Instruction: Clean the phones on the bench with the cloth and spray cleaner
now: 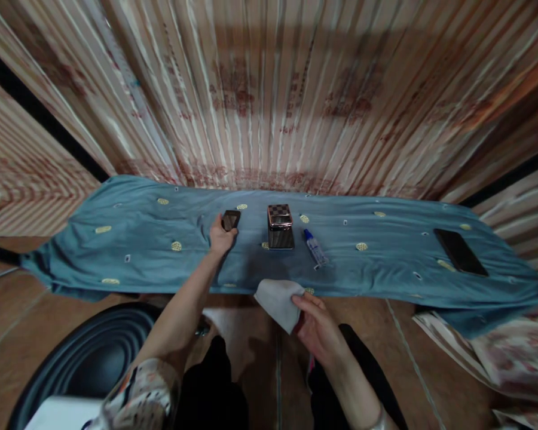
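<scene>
- Ahead, the left hand point(221, 237) reaches out over the blue cloth point(130, 239), fingers closed round a small dark device point(231, 220) at its far end.
- Nearer, the right hand point(319, 327) pinches a pale wipe point(279, 303) at the cloth's near edge, thumb on top.
- Between them, further back, stands a checkered box point(280, 226), upright, with a small blue-capped bottle point(315, 248) lying just beside it on the right.
- Well apart, far right on the cloth, lies a dark phone point(460, 252).
- Below left sits a dark round basin point(87, 358) on the floor.
</scene>
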The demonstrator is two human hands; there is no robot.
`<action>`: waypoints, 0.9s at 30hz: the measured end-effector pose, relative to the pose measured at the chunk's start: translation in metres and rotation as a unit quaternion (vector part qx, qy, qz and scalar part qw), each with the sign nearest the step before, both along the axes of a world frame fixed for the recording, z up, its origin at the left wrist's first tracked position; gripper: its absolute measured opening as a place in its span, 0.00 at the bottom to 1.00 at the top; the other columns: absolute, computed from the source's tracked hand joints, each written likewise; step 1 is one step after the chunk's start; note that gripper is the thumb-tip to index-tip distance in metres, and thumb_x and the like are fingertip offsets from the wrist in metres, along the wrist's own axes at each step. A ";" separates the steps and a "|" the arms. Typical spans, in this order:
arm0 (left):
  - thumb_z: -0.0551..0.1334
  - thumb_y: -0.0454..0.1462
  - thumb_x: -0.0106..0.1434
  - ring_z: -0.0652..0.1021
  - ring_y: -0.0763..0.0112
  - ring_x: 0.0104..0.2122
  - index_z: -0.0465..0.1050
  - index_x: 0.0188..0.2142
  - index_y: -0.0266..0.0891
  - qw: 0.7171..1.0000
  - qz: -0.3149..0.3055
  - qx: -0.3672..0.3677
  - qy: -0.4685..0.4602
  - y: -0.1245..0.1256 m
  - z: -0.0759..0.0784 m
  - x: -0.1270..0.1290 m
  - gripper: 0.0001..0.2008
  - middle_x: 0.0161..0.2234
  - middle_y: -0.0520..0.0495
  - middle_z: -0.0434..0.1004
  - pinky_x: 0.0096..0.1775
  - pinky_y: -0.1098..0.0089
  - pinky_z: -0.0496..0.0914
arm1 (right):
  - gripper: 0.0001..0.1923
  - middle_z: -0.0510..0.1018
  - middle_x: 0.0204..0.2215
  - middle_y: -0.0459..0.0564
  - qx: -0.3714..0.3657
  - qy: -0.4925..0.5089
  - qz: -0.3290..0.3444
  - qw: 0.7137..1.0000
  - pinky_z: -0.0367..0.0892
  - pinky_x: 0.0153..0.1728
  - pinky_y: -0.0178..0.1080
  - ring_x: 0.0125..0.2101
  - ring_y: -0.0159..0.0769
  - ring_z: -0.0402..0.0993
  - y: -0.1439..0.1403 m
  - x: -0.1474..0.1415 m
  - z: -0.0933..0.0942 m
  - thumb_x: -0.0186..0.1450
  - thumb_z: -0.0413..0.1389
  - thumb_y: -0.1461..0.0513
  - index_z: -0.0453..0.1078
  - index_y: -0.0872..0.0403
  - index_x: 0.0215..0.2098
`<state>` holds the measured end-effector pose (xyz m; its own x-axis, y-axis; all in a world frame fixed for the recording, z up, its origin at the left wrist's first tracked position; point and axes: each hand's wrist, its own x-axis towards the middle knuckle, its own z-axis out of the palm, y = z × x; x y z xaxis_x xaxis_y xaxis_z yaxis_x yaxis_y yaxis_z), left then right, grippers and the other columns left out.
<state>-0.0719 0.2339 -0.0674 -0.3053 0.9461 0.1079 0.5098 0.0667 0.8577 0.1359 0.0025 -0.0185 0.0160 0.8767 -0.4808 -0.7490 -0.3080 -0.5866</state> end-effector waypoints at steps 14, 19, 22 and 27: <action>0.70 0.30 0.46 0.79 0.70 0.35 0.66 0.56 0.37 0.928 -0.024 -0.006 -0.373 -0.178 0.065 0.051 0.36 0.36 0.49 0.76 0.47 0.65 0.73 | 0.10 0.82 0.24 0.42 0.064 -0.029 -0.096 0.993 0.77 0.32 0.39 0.25 0.34 0.79 0.025 0.014 0.006 0.49 0.67 0.65 0.71 0.52 0.28; 0.70 0.33 0.46 0.79 0.62 0.45 0.63 0.61 0.39 0.962 -0.104 0.028 -0.250 -0.237 0.062 0.079 0.41 0.48 0.43 0.78 0.52 0.62 0.70 | 0.11 0.80 0.21 0.41 0.081 -0.070 -0.086 0.991 0.74 0.26 0.34 0.21 0.31 0.75 0.018 0.008 0.007 0.48 0.67 0.61 0.71 0.52 0.27; 0.71 0.33 0.46 0.76 0.57 0.53 0.64 0.61 0.41 0.973 -0.132 0.044 -0.186 -0.260 0.063 0.090 0.41 0.55 0.40 0.74 0.57 0.58 0.66 | 0.12 0.79 0.21 0.42 0.094 -0.099 -0.079 0.987 0.70 0.23 0.31 0.21 0.29 0.73 0.009 0.011 0.009 0.46 0.68 0.60 0.74 0.53 0.27; 0.75 0.33 0.40 0.74 0.56 0.55 0.65 0.59 0.41 0.957 -0.157 0.037 -0.240 -0.275 0.070 0.102 0.45 0.55 0.40 0.74 0.59 0.58 0.64 | 0.13 0.79 0.20 0.42 0.092 -0.137 -0.083 0.983 0.67 0.21 0.32 0.20 0.31 0.71 0.000 0.022 0.009 0.43 0.69 0.58 0.77 0.53 0.27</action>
